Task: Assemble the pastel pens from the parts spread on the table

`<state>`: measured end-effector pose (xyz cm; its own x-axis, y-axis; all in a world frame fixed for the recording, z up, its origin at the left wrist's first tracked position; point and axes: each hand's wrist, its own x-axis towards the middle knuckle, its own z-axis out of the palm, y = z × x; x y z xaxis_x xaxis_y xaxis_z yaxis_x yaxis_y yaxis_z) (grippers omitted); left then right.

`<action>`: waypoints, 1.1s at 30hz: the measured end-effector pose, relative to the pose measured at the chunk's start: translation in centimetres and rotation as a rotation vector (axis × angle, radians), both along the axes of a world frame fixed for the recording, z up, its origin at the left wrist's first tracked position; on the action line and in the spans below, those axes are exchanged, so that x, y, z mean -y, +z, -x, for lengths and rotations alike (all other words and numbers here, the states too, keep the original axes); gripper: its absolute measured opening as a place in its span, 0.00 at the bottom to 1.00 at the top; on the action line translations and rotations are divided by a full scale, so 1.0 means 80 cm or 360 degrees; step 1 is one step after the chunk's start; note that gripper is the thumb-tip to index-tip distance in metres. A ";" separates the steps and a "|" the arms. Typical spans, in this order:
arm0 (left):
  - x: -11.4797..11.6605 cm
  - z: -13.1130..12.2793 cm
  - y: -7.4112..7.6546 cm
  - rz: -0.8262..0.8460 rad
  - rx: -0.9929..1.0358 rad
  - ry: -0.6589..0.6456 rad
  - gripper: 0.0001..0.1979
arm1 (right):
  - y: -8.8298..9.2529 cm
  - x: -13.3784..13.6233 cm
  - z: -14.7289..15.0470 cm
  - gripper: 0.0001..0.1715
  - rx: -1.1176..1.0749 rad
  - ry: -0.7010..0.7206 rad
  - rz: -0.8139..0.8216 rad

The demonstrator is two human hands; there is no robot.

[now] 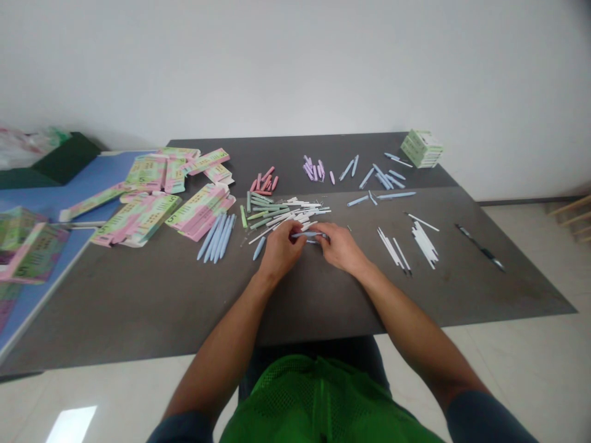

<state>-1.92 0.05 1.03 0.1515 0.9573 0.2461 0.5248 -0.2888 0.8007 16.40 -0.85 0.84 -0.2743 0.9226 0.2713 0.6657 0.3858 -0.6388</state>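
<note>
Between my two hands, over the middle of the dark table, is a light blue pen (pixel 308 234). My left hand (pixel 281 247) pinches its left end, and my right hand (pixel 340 246) grips the right end. Fingers cover part of it, and another blue piece shows just below. Right behind my hands lies a loose heap of white refills and green pen barrels (pixel 295 213). Beside my left wrist a single blue barrel (pixel 259 248) rests on the tabletop. Further left, several blue pens (pixel 217 239) lie side by side.
Pink-green cartons (pixel 198 212) spread over the left side. Red (pixel 265 180), purple (pixel 314 169) and blue pen parts (pixel 388 178) lie at the back. White refills (pixel 423 245) and a black pen (pixel 482 249) are at right; a green box stack (pixel 422 149) stands behind.
</note>
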 end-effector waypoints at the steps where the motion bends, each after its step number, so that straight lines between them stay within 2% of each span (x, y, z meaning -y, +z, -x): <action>1: 0.000 0.000 -0.001 0.0024 0.0043 -0.0001 0.10 | 0.001 0.001 0.001 0.20 -0.0011 0.0009 -0.0002; 7: -0.002 0.001 -0.004 0.0069 0.0209 0.0022 0.12 | 0.001 0.001 0.003 0.22 -0.0153 0.0049 -0.0123; 14: -0.001 0.002 -0.003 0.0089 0.0234 0.0007 0.10 | -0.006 -0.006 -0.002 0.16 -0.0258 -0.0153 -0.0224; 19: -0.001 0.000 0.001 0.0144 0.0281 0.0036 0.10 | -0.007 -0.011 -0.008 0.13 -0.0334 -0.0249 -0.0199; 23: -0.004 0.005 0.006 0.0408 0.0453 -0.0139 0.11 | -0.005 -0.016 -0.016 0.09 -0.0425 -0.0220 -0.0111; 28: -0.006 0.011 0.009 0.0842 0.0870 -0.0355 0.15 | 0.000 -0.017 -0.021 0.04 -0.0693 -0.0198 0.0122; 33: -0.004 0.011 0.008 0.1129 0.1093 -0.0561 0.19 | 0.000 -0.012 -0.008 0.17 -0.1380 -0.0219 0.0478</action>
<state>-2.78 0.36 1.63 0.4902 0.8445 -0.2158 -0.1295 0.3153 0.9401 17.02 0.11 0.87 0.0299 0.9968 0.0747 -0.0640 0.0765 -0.9950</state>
